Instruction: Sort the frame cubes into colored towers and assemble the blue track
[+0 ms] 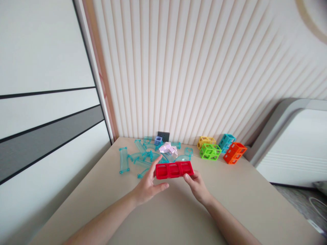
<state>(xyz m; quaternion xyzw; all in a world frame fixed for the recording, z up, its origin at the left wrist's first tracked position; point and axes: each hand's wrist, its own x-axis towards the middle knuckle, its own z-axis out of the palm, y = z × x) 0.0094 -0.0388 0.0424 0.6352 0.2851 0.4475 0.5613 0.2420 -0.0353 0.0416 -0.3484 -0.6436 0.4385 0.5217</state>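
Note:
A red block with three square openings in a row is held level above the beige table. My left hand grips its left end, fingers behind and thumb in front. My right hand pinches its right end from below. Just beyond the block lies a heap of clear teal track pieces, with pale pink pieces and a small blue cube among them.
At the back right stand open-frame blocks: yellow, green, teal and orange. A ribbed wall rises behind the table, with a dark socket at its foot. A white cabinet stands right.

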